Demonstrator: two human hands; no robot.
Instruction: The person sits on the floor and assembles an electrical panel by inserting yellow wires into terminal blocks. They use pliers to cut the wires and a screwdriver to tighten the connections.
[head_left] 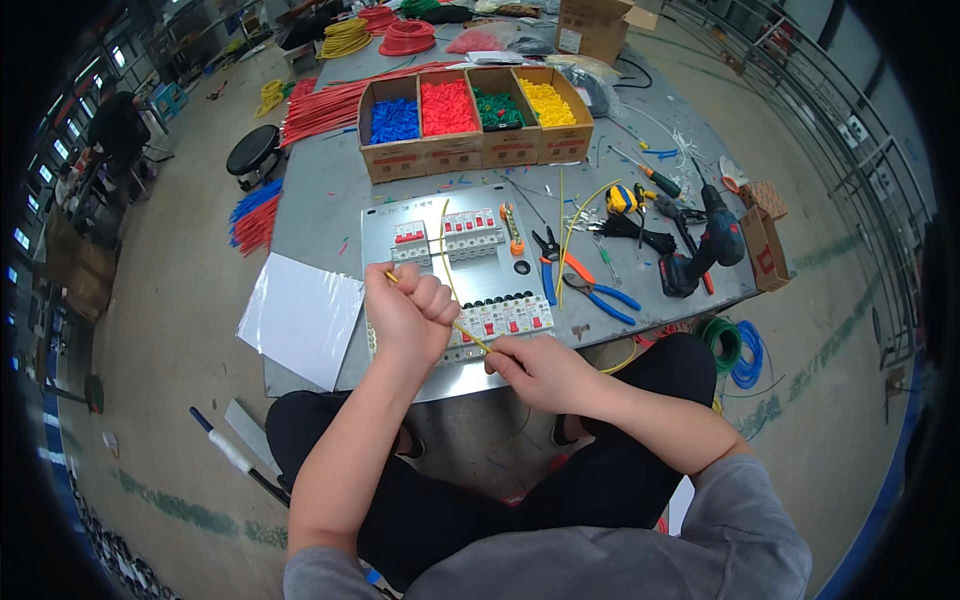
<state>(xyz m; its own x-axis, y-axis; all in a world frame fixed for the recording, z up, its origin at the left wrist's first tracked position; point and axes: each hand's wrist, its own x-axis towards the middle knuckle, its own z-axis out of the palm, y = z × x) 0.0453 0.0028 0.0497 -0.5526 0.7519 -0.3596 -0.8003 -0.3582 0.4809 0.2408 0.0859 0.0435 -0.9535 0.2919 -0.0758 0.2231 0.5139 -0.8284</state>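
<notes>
My left hand (pixel 411 312) is closed in a fist round a yellow wire (pixel 470 337), whose short end sticks out by the thumb. Lower and to the right, my right hand (pixel 545 371) pinches the same wire between thumb and fingers, so a short stretch runs between both hands. Beneath them lies a metal mounting plate (pixel 490 281). It carries a small breaker (pixel 409 240), an upper row of breakers (pixel 473 232) and a lower row of breakers (pixel 512 317), partly hidden by my hands. A brass terminal bar (pixel 513 232) sits at the plate's upper right.
A cardboard box (pixel 430 160) with blue, red, green and yellow caps stands behind the plate. To the right lie blue-handled cutters (pixel 603 296), pliers (pixel 547 262), a cordless drill (pixel 706 245) and a tape measure (pixel 622 199). White sheets (pixel 302 318) overhang the table's left edge.
</notes>
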